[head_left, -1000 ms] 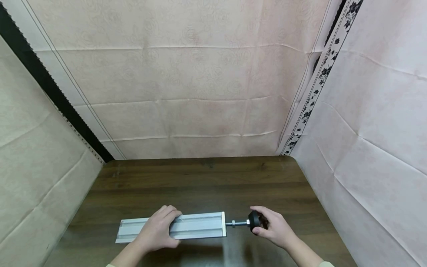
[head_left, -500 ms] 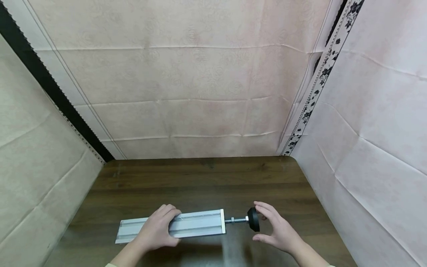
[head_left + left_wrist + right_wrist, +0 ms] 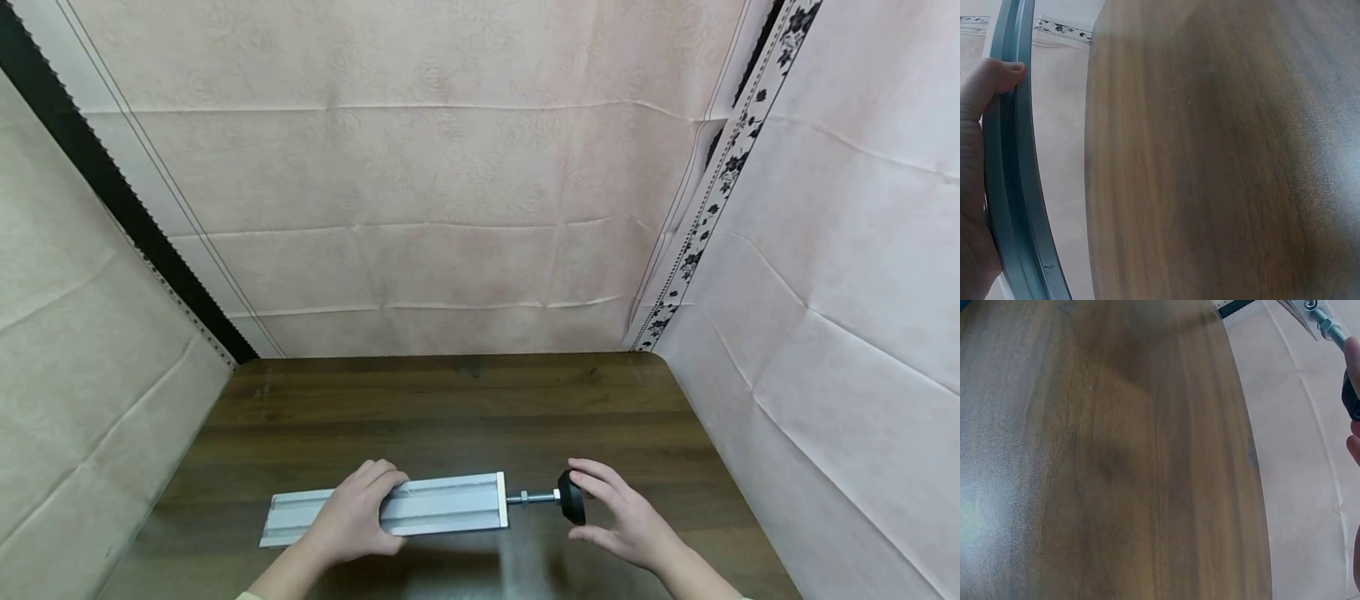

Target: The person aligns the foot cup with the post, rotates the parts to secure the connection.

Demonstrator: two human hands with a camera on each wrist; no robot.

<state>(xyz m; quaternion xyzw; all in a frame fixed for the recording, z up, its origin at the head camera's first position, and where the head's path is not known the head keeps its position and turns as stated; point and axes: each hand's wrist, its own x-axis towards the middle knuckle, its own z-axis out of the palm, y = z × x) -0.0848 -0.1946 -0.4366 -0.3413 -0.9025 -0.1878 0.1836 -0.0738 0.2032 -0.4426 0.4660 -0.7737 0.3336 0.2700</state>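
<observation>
A silvery aluminium profile (image 3: 442, 504), grooved along its length, is held level over the wooden table. My left hand (image 3: 356, 512) grips it near its middle, fingers over the far side; the left wrist view shows the thumb (image 3: 1007, 74) across the profile's groove. From the profile's right end plate sticks out a threaded bolt (image 3: 536, 497) with nuts, carrying a black levelling foot (image 3: 572, 497). Curved round that foot is my right hand (image 3: 626, 517), fingertips at its upper edge and thumb right at its lower edge. In the right wrist view the foot (image 3: 1351, 397) shows between the digits.
The dark wooden table (image 3: 450, 408) spreads beneath both hands. Pale cloth sheets hang behind it (image 3: 450, 267), on the left (image 3: 97, 417) and on the right (image 3: 825, 333), close along the table's edges.
My right hand held the foot, came off it to the right with fingers spread, and now closes round it again. The profile's right end rose slightly, then sank back. The left hand keeps its grip.
</observation>
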